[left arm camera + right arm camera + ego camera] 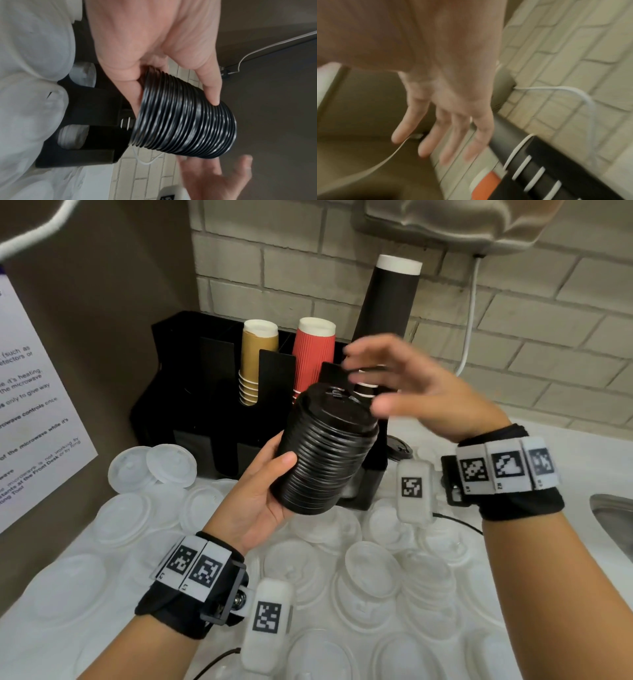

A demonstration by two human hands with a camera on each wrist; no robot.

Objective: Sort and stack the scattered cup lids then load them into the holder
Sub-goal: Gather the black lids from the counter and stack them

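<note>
Gripping one tall stack of black lids (325, 453) just before the black holder (191, 392) with its three cup stacks, the left hand (253, 501) curls round it while the right hand (418, 392) hovers above, fingers spread.

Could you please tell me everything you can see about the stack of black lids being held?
The stack of black lids is a tall, tightly nested column of glossy, plastic-looking cup lids with ridged rims. It is tilted, its top leaning towards the black holder, above the clear lids scattered on the counter. The left hand grips its lower part, thumb along the side. The right hand, fingers spread, hovers by the top lid; contact is unclear.
</note>
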